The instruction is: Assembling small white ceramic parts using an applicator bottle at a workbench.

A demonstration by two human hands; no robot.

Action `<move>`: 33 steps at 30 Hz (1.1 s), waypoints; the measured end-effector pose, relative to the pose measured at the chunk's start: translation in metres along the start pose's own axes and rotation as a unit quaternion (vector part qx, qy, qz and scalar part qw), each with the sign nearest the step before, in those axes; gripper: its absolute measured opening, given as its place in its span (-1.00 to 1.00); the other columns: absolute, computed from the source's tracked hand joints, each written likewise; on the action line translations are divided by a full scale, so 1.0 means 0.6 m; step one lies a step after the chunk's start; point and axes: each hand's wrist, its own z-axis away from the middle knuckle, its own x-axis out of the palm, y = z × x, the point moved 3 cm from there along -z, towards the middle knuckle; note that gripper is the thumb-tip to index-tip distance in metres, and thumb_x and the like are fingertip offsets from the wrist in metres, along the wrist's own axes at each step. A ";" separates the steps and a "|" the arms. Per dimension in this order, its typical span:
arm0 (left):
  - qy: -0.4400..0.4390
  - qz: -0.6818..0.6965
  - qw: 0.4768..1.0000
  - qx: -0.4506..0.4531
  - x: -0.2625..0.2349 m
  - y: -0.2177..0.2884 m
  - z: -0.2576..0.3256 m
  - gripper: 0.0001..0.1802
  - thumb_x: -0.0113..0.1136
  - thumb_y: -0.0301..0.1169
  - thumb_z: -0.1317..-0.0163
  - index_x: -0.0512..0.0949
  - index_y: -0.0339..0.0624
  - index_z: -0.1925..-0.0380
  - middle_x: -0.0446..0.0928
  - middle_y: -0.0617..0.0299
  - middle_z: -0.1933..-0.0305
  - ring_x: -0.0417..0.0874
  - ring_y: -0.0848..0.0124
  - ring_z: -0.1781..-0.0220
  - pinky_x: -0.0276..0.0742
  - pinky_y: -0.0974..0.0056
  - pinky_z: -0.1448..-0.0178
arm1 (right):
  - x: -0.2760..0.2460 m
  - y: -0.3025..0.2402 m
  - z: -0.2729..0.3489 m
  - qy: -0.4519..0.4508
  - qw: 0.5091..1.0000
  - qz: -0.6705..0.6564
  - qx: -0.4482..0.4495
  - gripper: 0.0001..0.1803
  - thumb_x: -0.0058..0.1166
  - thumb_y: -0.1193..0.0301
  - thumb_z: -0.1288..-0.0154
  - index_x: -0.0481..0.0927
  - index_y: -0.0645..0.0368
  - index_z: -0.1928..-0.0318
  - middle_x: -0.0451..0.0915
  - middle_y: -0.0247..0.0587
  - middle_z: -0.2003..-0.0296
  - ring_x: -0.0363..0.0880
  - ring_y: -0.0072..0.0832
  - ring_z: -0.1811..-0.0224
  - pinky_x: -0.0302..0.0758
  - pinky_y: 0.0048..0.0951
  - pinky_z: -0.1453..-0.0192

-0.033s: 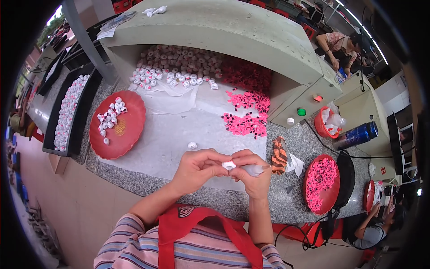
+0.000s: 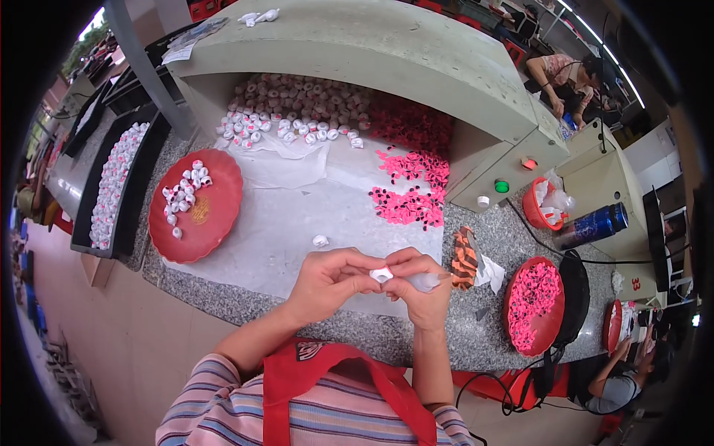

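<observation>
Hands paired above the near edge of the white sheet [image 2: 286, 212], which is the reference for places below. Left hand [image 2: 327, 282]: thumb and index finger pinched on the left side of a small white hollow piece [image 2: 381, 275]. Right hand [image 2: 422, 297]: thumb and fingertips closed on the same piece from the right, plus a small translucent bottle [image 2: 425, 282] tucked in the grip, thin tip pointing right. Lower fingers of both hands curled in; their exact contact can't be told. Held piece is over the sheet's near part, toward its right side, hole facing the wearer.

Single loose white piece [image 2: 320, 241] lies on the sheet, just beyond the left hand. Big heap of white pieces [image 2: 305, 100] at the sheet's far end, under a pale metal booth [image 2: 357, 56]. Pink-and-black bits [image 2: 409, 207] spread along the sheet's far right part.

Left of the sheet: red scalloped plate [image 2: 227, 215] with a cluster of white pieces, at the sheet's left edge; farther left, long black tray [image 2: 137, 215] full of white pieces. Right of the sheet: orange-and-black striped item [image 2: 463, 260] close by, then red dish [image 2: 520, 342] of pink-and-black bits. Beyond that, right and farther back from the sheet: red basket [image 2: 532, 208] holding clear plastic bags, blue bottle [image 2: 595, 224] on its side.
</observation>
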 end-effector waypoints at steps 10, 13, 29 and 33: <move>0.079 0.060 0.994 -0.049 -0.031 -0.015 0.015 -0.78 0.07 -0.65 -0.08 0.44 -0.40 0.21 0.54 0.02 0.29 0.59 0.40 0.30 0.54 0.40 0.24 | 0.022 0.040 -0.013 0.011 0.998 0.009 0.057 -0.82 0.20 0.63 0.11 0.48 0.31 0.44 0.50 -0.02 0.33 0.49 -0.56 0.58 0.41 -0.67 0.63; 0.097 0.082 0.986 -0.109 -0.061 -0.029 0.016 -0.78 0.06 -0.64 -0.08 0.45 -0.37 0.22 0.54 0.05 0.29 0.59 0.40 0.32 0.54 0.38 0.24 | 0.030 0.067 -0.020 0.029 0.992 0.042 0.116 -0.85 0.18 0.63 0.07 0.49 0.29 0.44 0.51 -0.06 0.31 0.50 -0.58 0.56 0.37 -0.69 0.63; 0.237 -0.688 0.686 0.013 -0.337 -0.056 -0.389 -0.40 0.12 0.03 0.04 0.43 -0.15 0.07 0.30 -0.09 -0.04 0.31 0.02 -0.08 0.28 0.07 -0.09 | 0.010 0.046 -0.004 0.055 0.954 0.262 0.133 -0.86 0.18 0.51 -0.02 0.53 0.26 0.38 0.56 -0.29 0.47 0.50 -0.65 0.51 0.37 -0.68 0.49; 0.254 -0.733 0.628 0.056 -0.311 -0.080 -0.401 -0.37 0.09 0.06 0.09 0.40 -0.01 0.02 0.21 -0.08 -0.12 0.26 0.00 -0.08 0.26 -0.04 -0.09 | -0.021 0.027 0.013 0.144 0.942 0.246 0.177 -0.89 0.18 0.54 -0.02 0.53 0.28 0.40 0.55 -0.32 0.52 0.48 -0.66 0.50 0.39 -0.68 0.42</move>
